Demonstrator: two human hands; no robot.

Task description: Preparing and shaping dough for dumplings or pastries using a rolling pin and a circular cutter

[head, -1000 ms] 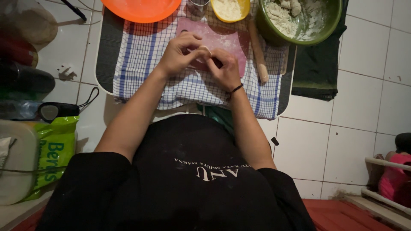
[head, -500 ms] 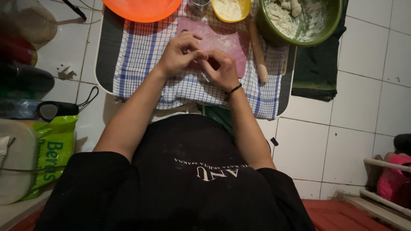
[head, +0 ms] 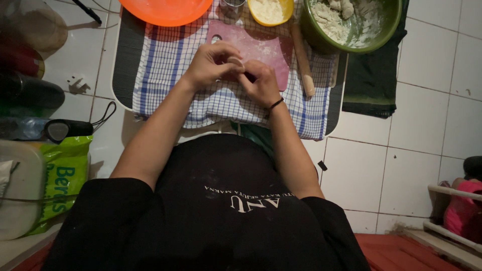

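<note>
1. left hand (head: 213, 65) and right hand (head: 258, 83) meet at upper centre of the frame, fingertips together over the pink cutting mat (head: 261, 47).
2. between them sits a small pale piece of dough (head: 236, 63), held just above the mat. both grips are pinched on it, left fingers curled over the top, right thumb and fingers closing from the side.
3. judgement: the dough looks soft, light and pliable, probably a little tacky; it should dent or tear under hard pressure. best taken by the edges with fingertips, lightly, and supported from beneath.
4. the mat lies on a blue-and-white checked cloth (head: 165, 65) spread over a low tray-like bench (head: 123, 60) on the white tiled floor (head: 366, 165).
5. wooden rolling pin (head: 303, 60) lies just right of the mat, end pointing toward the person.
6. top edge of frame: orange plate (head: 165, 10) at left, yellow bowl (head: 268, 10) of pale flour at centre, green bowl (head: 361, 25) with floury dough lumps at right.
7. dark green cloth (head: 374, 85) lies under and below the green bowl.
8. left edge: green plastic bag (head: 63, 175), dark bottle-like shapes above it, too dim to identify.
9. right wrist carries a thin dark band (head: 274, 104).
</note>
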